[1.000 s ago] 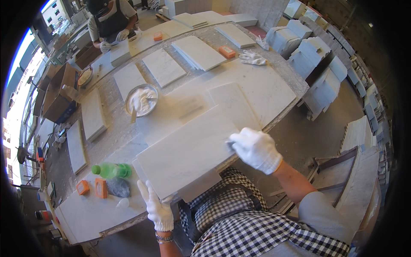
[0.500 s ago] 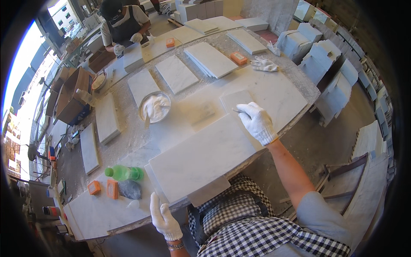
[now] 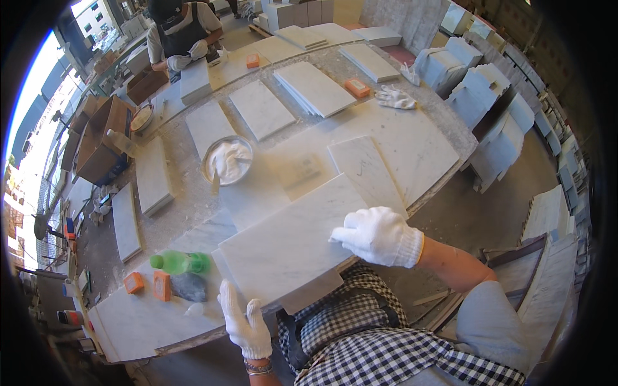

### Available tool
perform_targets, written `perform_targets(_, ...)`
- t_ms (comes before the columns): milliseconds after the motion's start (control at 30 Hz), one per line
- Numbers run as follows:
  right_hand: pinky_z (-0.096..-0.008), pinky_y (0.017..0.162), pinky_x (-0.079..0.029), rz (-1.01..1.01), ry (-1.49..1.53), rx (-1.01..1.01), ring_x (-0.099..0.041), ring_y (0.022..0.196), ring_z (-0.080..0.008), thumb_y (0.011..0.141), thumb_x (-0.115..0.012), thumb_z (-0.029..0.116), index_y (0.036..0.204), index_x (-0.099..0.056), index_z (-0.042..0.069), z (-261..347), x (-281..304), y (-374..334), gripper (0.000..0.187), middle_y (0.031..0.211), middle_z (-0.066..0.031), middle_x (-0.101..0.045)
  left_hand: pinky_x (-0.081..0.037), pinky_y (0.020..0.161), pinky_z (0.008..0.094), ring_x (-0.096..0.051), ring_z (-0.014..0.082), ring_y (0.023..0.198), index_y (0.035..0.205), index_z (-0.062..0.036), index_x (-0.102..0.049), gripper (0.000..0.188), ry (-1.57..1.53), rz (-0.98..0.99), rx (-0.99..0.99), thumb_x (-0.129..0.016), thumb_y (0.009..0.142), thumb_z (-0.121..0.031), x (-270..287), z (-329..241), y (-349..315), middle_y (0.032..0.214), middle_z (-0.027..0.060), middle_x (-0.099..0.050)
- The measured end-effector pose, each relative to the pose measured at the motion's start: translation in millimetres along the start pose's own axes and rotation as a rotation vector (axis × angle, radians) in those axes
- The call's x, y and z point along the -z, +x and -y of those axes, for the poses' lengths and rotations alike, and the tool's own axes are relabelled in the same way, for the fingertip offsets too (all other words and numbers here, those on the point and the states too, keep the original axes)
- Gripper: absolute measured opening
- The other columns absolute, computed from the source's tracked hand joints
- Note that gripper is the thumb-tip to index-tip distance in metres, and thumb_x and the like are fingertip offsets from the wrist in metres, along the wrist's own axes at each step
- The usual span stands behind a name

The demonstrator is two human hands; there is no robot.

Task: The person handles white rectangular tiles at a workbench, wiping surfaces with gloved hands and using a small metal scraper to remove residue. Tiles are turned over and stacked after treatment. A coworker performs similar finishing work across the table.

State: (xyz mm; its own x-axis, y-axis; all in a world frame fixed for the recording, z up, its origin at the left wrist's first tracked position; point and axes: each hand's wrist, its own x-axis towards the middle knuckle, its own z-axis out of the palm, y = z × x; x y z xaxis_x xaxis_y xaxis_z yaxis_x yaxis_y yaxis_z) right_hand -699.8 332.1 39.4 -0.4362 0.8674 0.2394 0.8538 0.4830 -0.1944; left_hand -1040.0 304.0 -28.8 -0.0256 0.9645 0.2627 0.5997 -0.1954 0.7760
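A large white marble slab [image 3: 293, 248] lies in front of me at the table's near edge. Over its right end, my right hand [image 3: 380, 237] in a white knit glove is closed, the fingertips low at the slab's surface. Whatever they pinch, if anything, is hidden. My left hand [image 3: 244, 325], gloved too, is beside the slab's near left corner with thumb and fingers apart and nothing in it. Beyond the right hand lies another slab [image 3: 367, 170] with a thin dark mark. A steel bowl of white paste [image 3: 229, 161] with a tool in it stands farther off.
A green bottle [image 3: 180, 262], an orange block [image 3: 161, 285] and a grey lump [image 3: 189, 287] lie at left. More slabs [image 3: 262, 109], an orange block [image 3: 357, 88] and loose gloves [image 3: 395, 97] lie on the far side. Across the table works another person [image 3: 183, 38].
My right hand has come back from the farther slab to the near slab, uncovering the dark mark. My left hand has shifted slightly. The other person's hands have come together.
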Motion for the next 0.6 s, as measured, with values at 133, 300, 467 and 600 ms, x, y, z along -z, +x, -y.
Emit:
perform_targets(133, -0.0368, 0.059, -0.054, 0.190, -0.170, 0.055, -0.064, 0.070, -0.0236, 0.087, -0.067, 0.018, 0.105, -0.070, 0.013, 13, -12, 30, 0.019, 0.081, -0.0056, -0.058, -0.030, 0.122, 0.0501, -0.039, 0.0439, 0.148, 0.156, 0.0041, -0.038, 0.073, 0.325, 0.093, -0.079, -0.066, 0.102, -0.036, -18, 0, 24, 0.156, 0.0282, -0.045)
perform_targets(300, -0.0369, 0.057, -0.054, 0.054, -0.212, 0.069, -0.065, 0.070, -0.0227, 0.085, -0.068, 0.017, 0.104, -0.069, 0.012, 15, -13, 57, 0.020, 0.081, -0.0053, -0.060, -0.026, 0.124, 0.0539, -0.036, 0.0475, 0.149, 0.155, 0.0039, -0.041, 0.072, 0.259, 0.067, -0.071, -0.065, 0.101, -0.036, -23, 5, 27, 0.157, 0.0255, -0.046)
perform_targets(467, -0.0368, 0.058, -0.055, 0.189, -0.175, -0.021, -0.066, 0.069, -0.0222, 0.085, -0.070, 0.019, 0.104, -0.070, 0.014, 24, -4, 43, 0.020, 0.083, -0.0047, -0.062, -0.030, 0.122, 0.0546, -0.038, 0.0513, 0.147, 0.151, 0.0050, -0.046, 0.069, 0.158, -0.010, -0.090, -0.065, 0.100, -0.038, -27, 9, 27, 0.154, 0.0243, -0.050)
perform_targets(600, -0.0377, 0.060, -0.056, 0.031, -0.273, 0.007, -0.067, 0.071, -0.0233, 0.087, -0.071, 0.021, 0.103, -0.070, 0.014, 19, -14, 49, 0.018, 0.082, -0.0052, -0.062, -0.034, 0.120, 0.0517, -0.039, 0.0500, 0.147, 0.151, 0.0055, -0.047, 0.068, 0.145, -0.011, -0.102, -0.061, 0.102, -0.040, -28, 8, 28, 0.154, 0.0259, -0.050)
